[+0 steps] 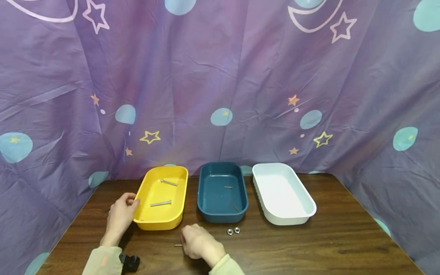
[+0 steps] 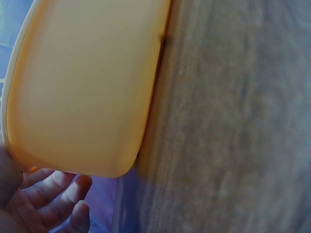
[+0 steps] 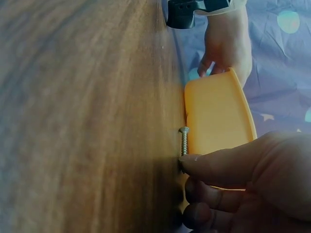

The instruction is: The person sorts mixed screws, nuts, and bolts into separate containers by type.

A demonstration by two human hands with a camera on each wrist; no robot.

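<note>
The right hand (image 1: 199, 241), its fingers curled, pinched a small, thin metal screw (image 3: 184, 138) by one end, with the thumb over that end and the screw's head pointing away. Screw and fingertips were low at the brown wood-grain table (image 1: 292, 248), in front of the yellow tray's near right corner. The left hand (image 1: 120, 215) gripped the left side of that yellow rounded-rectangular plastic tray (image 1: 159, 226), thumb at the rim and the other fingers bent by the outer wall.

Two long silver metal bolts (image 1: 160, 203) lay apart inside the yellow tray. Right of it stood a dark blue tray (image 1: 222, 218) of similar shape, holding two small, thin brass-coloured screws (image 1: 228, 187), and beyond that a white tray (image 1: 288, 220). Two silver hex nuts (image 1: 230, 232) lay side by side just in front of the blue tray. Behind everything hung a purple fabric backdrop (image 1: 220, 57) printed with stars and moons.
</note>
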